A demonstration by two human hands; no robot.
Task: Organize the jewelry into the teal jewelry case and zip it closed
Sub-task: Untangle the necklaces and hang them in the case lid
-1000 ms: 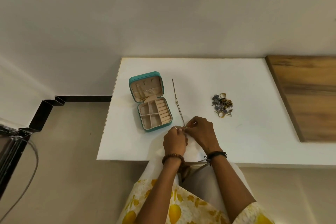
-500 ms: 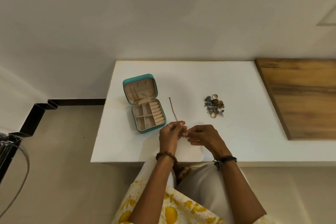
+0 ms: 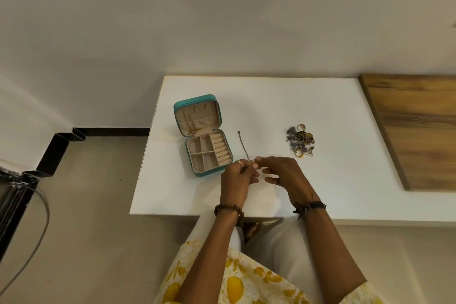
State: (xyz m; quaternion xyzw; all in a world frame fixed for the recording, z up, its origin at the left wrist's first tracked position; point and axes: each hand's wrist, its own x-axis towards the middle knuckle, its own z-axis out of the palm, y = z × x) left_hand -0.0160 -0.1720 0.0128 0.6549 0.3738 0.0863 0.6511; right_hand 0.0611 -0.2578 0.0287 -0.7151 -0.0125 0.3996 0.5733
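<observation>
The teal jewelry case (image 3: pixel 177 116) lies open on the white table (image 3: pixel 333 168), lid tilted back, beige compartments showing; a gold chain with a heart clasp (image 3: pixel 193 131) hangs at the lid's lower edge. A thin chain (image 3: pixel 243 144) stretches from the table toward my hands. My left hand (image 3: pixel 234 180) and my right hand (image 3: pixel 283 175) meet just right of the case and both pinch the chain's near end. A pile of jewelry (image 3: pixel 301 139), rings and earrings, lies to the right.
A wooden board (image 3: pixel 414 128) covers the table's right end. The table's front edge runs just below my wrists. Beige floor lies to the left, with a black frame and a cable (image 3: pixel 32 237) at the far left.
The chain lies shorter on the table, more of it gathered toward my hands. My hands have lifted slightly, and my right fingers have spread out.
</observation>
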